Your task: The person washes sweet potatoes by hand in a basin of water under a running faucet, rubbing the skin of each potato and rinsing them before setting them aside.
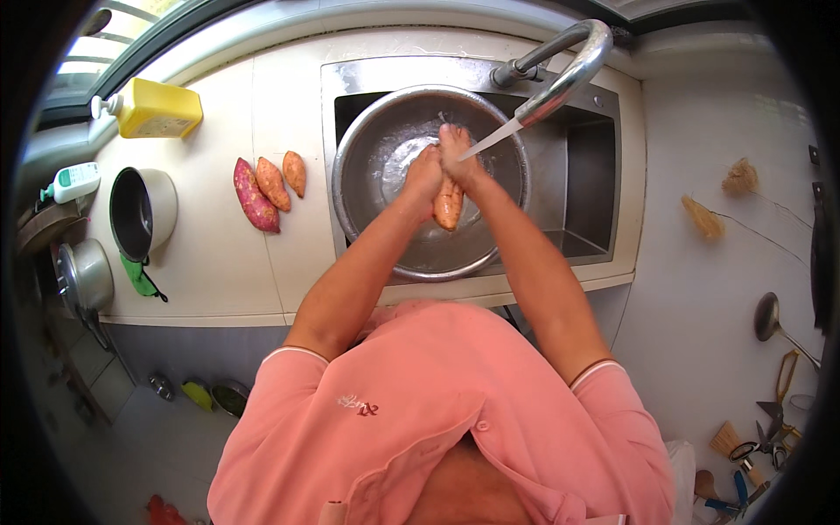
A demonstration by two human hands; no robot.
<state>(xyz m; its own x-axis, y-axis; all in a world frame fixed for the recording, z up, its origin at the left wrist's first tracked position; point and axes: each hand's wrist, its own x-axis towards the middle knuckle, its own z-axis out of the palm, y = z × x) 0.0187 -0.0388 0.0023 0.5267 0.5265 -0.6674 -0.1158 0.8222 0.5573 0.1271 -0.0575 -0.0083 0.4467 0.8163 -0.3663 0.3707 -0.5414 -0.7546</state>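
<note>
Both my hands grip one orange-skinned sweet potato (449, 205) over a wide metal basin (430, 272). My left hand (423, 177) wraps its left side, and my right hand (459, 154) closes on its upper right part. Its lower end shows below my fingers; the rest is covered by them. From the chrome faucet (566, 82), a stream of water (489, 139) runs onto my right hand. Rippling water lies in the basin, which sits in the left part of a stainless steel sink (590, 252).
On the counter at left lie a purple-red sweet potato (256, 197) and two orange ones (273, 184). Beyond them stand a dark-lined pot (157, 210), a yellow pump bottle (161, 108), a white bottle (77, 182) and a pressure cooker (92, 275). A ladle (766, 317) and scissors (764, 443) hang at right.
</note>
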